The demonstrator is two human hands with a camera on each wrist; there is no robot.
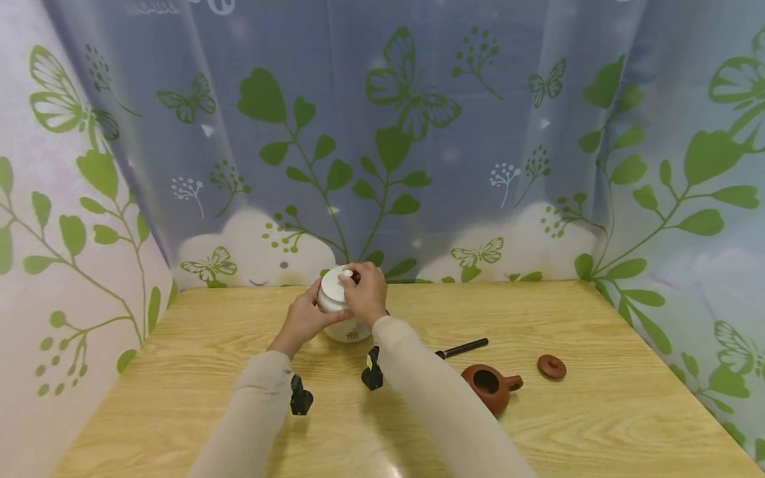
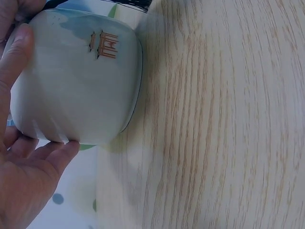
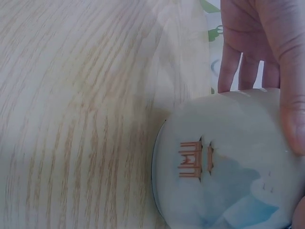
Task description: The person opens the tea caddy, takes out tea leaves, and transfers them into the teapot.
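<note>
A white lidded ceramic jar stands at the back of the table, with a small reddish-brown pavilion painted on its side. My left hand grips the jar's left side, thumb in front and fingers round the far side, as the left wrist view shows. At the top, my right hand pinches the knob of the white lid. The lid sits on the jar in the head view; whether it is slightly raised cannot be told. In the right wrist view, the jar hides most of the right hand.
To the right, a brown clay teapot without its lid is partly covered by the right sleeve. Its round brown lid lies farther right. A black handle lies behind the teapot. Dark bristles show near the jar. A patterned curtain borders the table.
</note>
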